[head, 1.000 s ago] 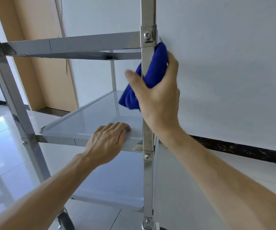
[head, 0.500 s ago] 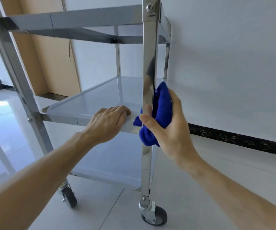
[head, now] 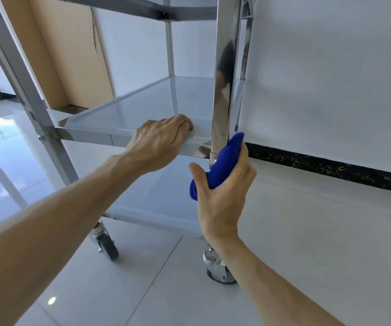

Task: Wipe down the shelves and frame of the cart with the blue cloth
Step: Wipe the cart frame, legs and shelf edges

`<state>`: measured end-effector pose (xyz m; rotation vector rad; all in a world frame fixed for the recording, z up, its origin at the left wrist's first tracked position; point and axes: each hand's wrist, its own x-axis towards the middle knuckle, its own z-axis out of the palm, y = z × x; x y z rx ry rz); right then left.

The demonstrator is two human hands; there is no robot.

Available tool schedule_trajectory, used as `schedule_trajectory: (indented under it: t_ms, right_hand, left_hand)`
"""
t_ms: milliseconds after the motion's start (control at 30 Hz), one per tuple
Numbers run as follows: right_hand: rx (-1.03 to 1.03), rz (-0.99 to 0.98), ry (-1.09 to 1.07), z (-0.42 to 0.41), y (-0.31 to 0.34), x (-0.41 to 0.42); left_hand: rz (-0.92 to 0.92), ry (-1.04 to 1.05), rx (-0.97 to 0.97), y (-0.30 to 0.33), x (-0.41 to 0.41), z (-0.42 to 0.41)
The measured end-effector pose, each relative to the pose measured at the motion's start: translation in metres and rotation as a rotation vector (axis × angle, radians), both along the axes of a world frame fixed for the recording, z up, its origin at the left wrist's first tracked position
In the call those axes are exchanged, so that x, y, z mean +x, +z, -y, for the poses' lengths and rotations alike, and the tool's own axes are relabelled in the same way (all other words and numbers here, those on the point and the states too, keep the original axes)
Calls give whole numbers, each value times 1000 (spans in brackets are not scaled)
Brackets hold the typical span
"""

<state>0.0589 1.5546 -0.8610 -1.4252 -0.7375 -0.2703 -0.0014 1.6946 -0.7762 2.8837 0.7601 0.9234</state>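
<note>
Both hands are engaged. By the right hand [head: 222, 191] the blue cloth [head: 218, 170] is gripped, bunched in the palm and pressed against the near right post [head: 225, 90] of the cart, at the level where the middle shelf [head: 138, 109] meets the post; the thumb is stretched out to the left of the wad, and the fingers are curled round behind it. By the left hand [head: 159, 142] the front rim of the middle shelf is held, the fingers being bent over its edge, so that the cart is judged to be steadied by it.

The cloth is seen to be soft, thick and plush, of a deep blue; it is expected to be light, to fold to any shape, and to be best taken as a wad so that the post is wrapped on several faces at once. The post is of polished, mirror-bright steel, square in section, with a small bolt just beside the cloth. Such metal is judged to be stiff, smooth and slippery under the cloth.

The shelves are flat sheets of brushed steel with turned-down rims. Below, a lower shelf [head: 161, 196] is seen, and two swivel castors [head: 218, 267] are set on the glossy tiled floor [head: 142, 290]; rolling is therefore to be expected unless the frame is held. A pale wall [head: 330, 78] with a dark skirting strip stands close behind.
</note>
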Motion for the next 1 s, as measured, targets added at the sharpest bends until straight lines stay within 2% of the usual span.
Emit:
schedule_trajectory:
  t_ms: [167, 433, 567, 767, 900, 1000]
  right_hand:
    - [3, -67, 198, 4, -45, 5]
    - [-283, -260, 536, 24, -109, 10]
    - [-280, -325, 588, 12, -79, 11]
    - [-112, -263, 706, -5, -20, 14]
    - [-170, -282, 635, -5, -58, 4]
    - [-393, -283, 631, 1, -93, 6]
  left_hand:
    - [5, -4, 0, -1, -3, -4]
    - [17, 25, -29, -1, -12, -12]
    - [13, 34, -33, 0, -17, -18]
    - [49, 45, -26, 0, -20, -20]
    - [57, 58, -80, 3, -23, -19]
    - [43, 121, -168, 7, -24, -18]
